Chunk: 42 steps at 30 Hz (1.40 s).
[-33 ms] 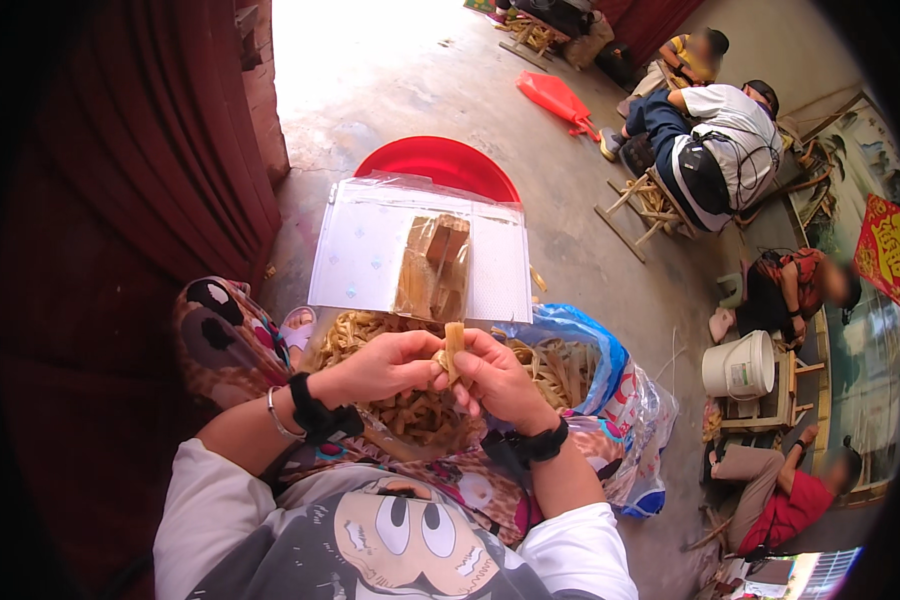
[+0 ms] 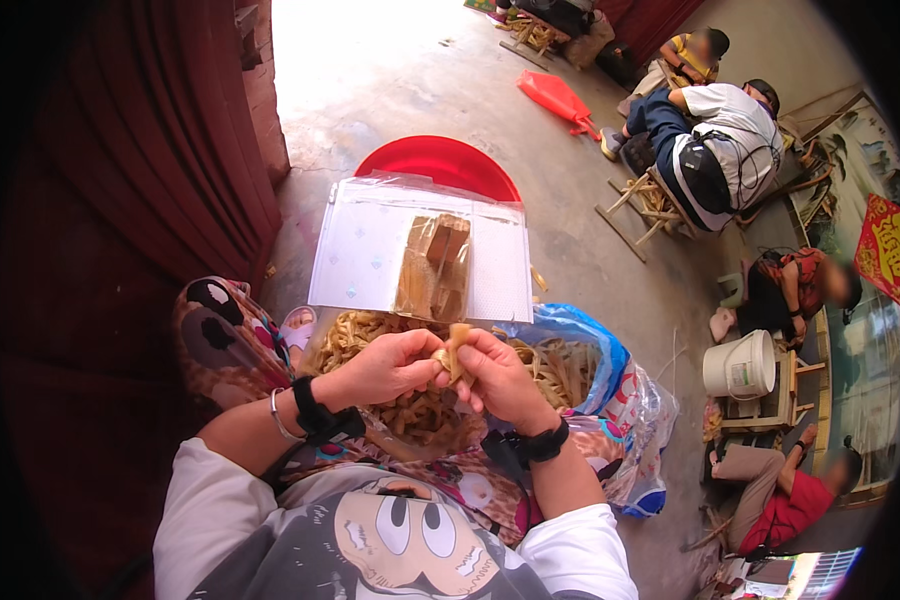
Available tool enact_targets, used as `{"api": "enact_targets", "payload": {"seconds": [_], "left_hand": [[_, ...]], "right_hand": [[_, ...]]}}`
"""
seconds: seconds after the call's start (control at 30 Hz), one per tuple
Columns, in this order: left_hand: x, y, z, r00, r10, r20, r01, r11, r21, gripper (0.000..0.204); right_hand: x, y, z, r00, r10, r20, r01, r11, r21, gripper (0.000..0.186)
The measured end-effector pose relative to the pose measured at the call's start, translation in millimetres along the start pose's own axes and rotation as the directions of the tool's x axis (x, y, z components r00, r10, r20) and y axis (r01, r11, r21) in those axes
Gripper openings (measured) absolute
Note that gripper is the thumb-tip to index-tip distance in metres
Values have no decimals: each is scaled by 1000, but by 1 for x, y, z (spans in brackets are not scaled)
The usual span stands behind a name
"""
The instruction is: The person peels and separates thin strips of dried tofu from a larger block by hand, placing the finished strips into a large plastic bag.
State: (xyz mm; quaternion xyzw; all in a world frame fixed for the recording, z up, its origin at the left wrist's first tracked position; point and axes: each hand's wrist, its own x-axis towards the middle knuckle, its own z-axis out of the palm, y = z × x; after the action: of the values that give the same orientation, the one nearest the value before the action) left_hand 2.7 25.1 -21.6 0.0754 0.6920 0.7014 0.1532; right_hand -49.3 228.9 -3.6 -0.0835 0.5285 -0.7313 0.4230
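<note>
At frame centre both hands meet on one tan strip [image 2: 457, 345] — left hand [image 2: 385, 368] and right hand [image 2: 500, 380], fingers clamped on it (seemingly mid-fold). Next likely needs a steady pinch above the strip pile [image 2: 420, 410].

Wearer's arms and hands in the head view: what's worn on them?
Bare left hand and right hand, no gloves. A black wristband and thin silver bangle on the left wrist, a black band on the right. White sleeves end at the elbows.
</note>
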Motion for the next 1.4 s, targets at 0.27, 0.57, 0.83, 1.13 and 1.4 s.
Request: {"api": "enact_targets", "payload": {"seconds": [0.27,0.57,0.83,1.13,1.4], "left_hand": [[6,1,3,847,532,-6,-465,745,478,12],[3,-4,7,877,467,-111,-305,721,622,11],[-1,2,-8,906,419,53,-363,708,606,15],[-14,21,-14,998,-60,23,59,997,52,27],[-6,6,-7,941,-171,292,308,792,-527,14]], "right_hand": [[4,16,-6,965,262,26,-261,942,209,24],[-1,21,15,933,-348,-90,232,775,-588,17],[-2,13,3,990,127,58,-126,992,-18,34],[-6,-16,-9,989,6,-151,-27,989,-143,10],[4,-7,9,1000,20,18,-15,965,-260,12]]}}
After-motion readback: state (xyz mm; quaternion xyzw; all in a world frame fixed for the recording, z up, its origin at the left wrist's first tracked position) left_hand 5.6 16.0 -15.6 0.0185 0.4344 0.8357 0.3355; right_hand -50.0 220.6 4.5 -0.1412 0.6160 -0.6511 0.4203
